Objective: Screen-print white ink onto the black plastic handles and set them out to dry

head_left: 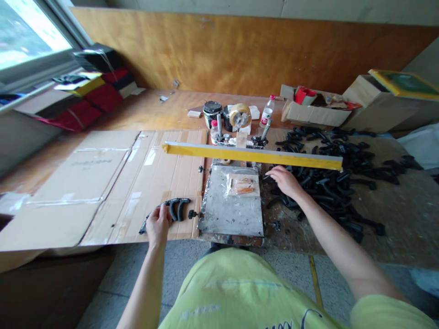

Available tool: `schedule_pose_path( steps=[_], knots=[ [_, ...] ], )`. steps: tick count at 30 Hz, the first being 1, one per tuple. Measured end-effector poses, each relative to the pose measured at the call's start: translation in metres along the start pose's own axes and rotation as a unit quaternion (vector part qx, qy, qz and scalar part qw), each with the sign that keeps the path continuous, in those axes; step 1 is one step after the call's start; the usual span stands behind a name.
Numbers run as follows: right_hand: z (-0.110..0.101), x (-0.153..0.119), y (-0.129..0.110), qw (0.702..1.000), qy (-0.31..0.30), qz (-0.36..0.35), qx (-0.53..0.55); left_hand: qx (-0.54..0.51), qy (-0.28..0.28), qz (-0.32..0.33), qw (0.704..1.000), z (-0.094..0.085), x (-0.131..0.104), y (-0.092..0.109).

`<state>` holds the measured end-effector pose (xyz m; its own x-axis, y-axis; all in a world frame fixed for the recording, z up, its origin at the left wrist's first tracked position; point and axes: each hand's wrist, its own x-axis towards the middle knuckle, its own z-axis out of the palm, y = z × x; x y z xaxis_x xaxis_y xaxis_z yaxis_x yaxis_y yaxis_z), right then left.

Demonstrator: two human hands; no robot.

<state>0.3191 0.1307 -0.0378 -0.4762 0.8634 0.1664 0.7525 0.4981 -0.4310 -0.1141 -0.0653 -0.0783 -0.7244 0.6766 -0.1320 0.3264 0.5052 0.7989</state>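
My left hand [158,225] is closed on a black curved plastic part at the near edge of the cardboard sheet. Beside its fingers, several similar black curved parts [180,209] lie in a row. My right hand [284,181] is over the left edge of a large pile of black plastic parts [329,192]. Its fingers are pinched together, and what is between them is too small to make out. Between my hands is a flat metal plate [231,214] of a bench fixture, with a clear plastic bag [244,185] holding orange-brown pieces on it.
A long yellow-and-grey bar [254,155] spans above the fixture. Behind it are black tubs [212,113], a tape roll [240,116] and a red-capped bottle [267,112]. An open cardboard box [313,113] stands back right. The flattened cardboard [113,183] covers the left side.
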Motion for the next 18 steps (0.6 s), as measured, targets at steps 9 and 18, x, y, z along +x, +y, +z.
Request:
schedule_pose_path(
  steps=[9,18],
  knots=[
    [0.095,0.077,-0.072,0.986,-0.132,-0.066,0.08,-0.18,-0.093,0.093,0.975,0.038,0.004,0.069],
    [0.108,0.013,-0.068,0.987,-0.064,-0.145,-0.034,-0.369,-0.155,0.15,0.904,0.048,0.003,0.176]
  ],
)
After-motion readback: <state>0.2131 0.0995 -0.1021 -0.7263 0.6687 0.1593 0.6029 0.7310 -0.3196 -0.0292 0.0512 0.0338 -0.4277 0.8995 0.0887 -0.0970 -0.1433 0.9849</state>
